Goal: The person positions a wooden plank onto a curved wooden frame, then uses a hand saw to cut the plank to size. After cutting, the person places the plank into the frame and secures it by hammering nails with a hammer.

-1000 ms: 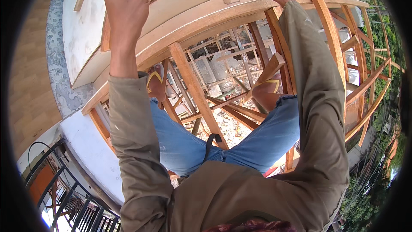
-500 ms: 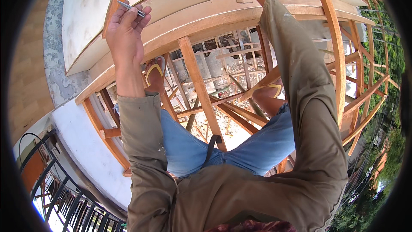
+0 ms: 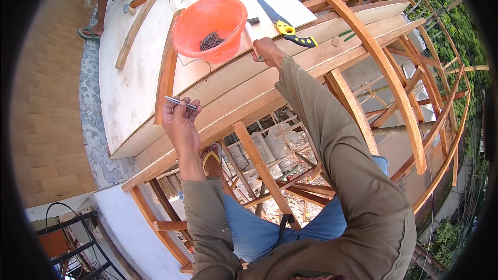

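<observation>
- Fingers of the left hand (image 3: pixel 181 128) are pinching steel nails (image 3: pixel 173 100) crosswise at their tips, palm turned up; there seems to be more than one, though the count is hard to tell. Such a light grip probably lets the shanks be turned and sorted easily.
- Fingers of the right hand (image 3: pixel 270 53) appear wrapped around the pale shaft of a hammer-like tool (image 3: pixel 250 35), near its lower end; their tips are hidden. Holding it there likely leaves the dark head free, although the orange bucket may cover part of that head.
- Just left of that tool, the orange bucket (image 3: pixel 185 33) rests on a pale board (image 3: pixel 127 103), tilted toward the person, presumably so the dark nails (image 3: pixel 211 40) gathered inside are easy to reach.
- Beyond the right hand, a handsaw (image 3: pixel 282 26) lies flat, its yellow-and-black handle toward the board's near edge, perhaps for a ready grasp.
- Farther off to the left, a wooden batten (image 3: pixel 136 32) lies on the board, near a co-worker's sandalled foot (image 3: pixel 90 33).
- Compared with half a second ago, the right hand has come onto the tool's shaft; then it was between the shaft and the saw handle. The left hand has kept its nails. The view has shifted too, bringing the whole bucket and the saw's blade into sight.
</observation>
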Demonstrator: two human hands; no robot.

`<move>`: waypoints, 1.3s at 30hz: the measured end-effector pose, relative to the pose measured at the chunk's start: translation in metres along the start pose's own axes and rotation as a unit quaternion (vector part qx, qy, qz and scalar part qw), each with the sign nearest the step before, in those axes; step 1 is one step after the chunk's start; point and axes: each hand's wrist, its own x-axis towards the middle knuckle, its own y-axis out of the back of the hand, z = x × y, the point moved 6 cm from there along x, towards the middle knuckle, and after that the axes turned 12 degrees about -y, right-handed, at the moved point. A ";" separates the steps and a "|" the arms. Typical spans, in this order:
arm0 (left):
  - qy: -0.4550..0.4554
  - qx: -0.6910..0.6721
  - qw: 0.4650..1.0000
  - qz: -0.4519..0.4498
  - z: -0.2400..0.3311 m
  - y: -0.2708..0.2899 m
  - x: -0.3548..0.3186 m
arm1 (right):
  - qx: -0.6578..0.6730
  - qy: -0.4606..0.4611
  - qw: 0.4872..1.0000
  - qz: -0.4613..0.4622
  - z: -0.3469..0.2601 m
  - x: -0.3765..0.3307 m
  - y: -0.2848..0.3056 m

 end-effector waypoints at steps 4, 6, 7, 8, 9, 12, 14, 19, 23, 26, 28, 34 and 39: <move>0.010 0.003 1.000 -0.015 -0.012 -0.012 -0.001 | 0.076 0.018 0.996 -0.033 -0.014 -0.052 0.017; 0.014 0.028 0.999 -0.021 -0.016 -0.012 -0.004 | 0.125 0.061 0.990 -0.027 -0.007 -0.101 0.018; 0.015 0.043 0.999 -0.026 -0.017 -0.015 -0.004 | 0.148 0.101 0.983 -0.045 0.001 -0.129 0.022; 0.020 0.059 0.998 -0.034 -0.023 -0.020 -0.007 | 0.170 0.139 0.974 -0.058 0.013 -0.161 0.032; 0.034 0.065 0.996 -0.051 -0.033 -0.026 -0.010 | 0.170 0.119 0.976 -0.063 0.028 -0.202 0.042; 0.048 0.095 0.990 -0.097 -0.049 -0.029 -0.018 | 0.167 0.060 0.979 -0.105 0.085 -0.279 0.071; 0.064 0.103 0.982 -0.143 -0.081 -0.031 -0.033 | 0.089 0.034 0.994 -0.062 0.127 -0.321 0.094; 0.223 0.120 0.935 -0.247 -0.140 -0.058 -0.142 | 0.008 -0.011 0.999 0.037 0.204 -0.369 0.137; 0.320 0.069 0.920 -0.214 -0.153 -0.055 -0.226 | -0.003 0.004 0.999 0.032 0.221 -0.363 0.145; 0.351 0.018 0.924 -0.150 -0.154 -0.037 -0.263 | 0.023 0.047 0.999 0.000 0.240 -0.340 0.133; 0.344 0.038 0.932 -0.107 -0.145 -0.034 -0.277 | 0.008 0.046 0.998 -0.031 0.243 -0.341 0.124; 0.329 0.083 0.932 -0.125 -0.136 -0.016 -0.262 | -0.085 0.074 0.993 -0.034 0.247 -0.343 0.095; 0.317 0.101 0.920 -0.208 -0.137 -0.037 -0.239 | 0.012 0.079 0.996 -0.044 0.240 -0.346 0.098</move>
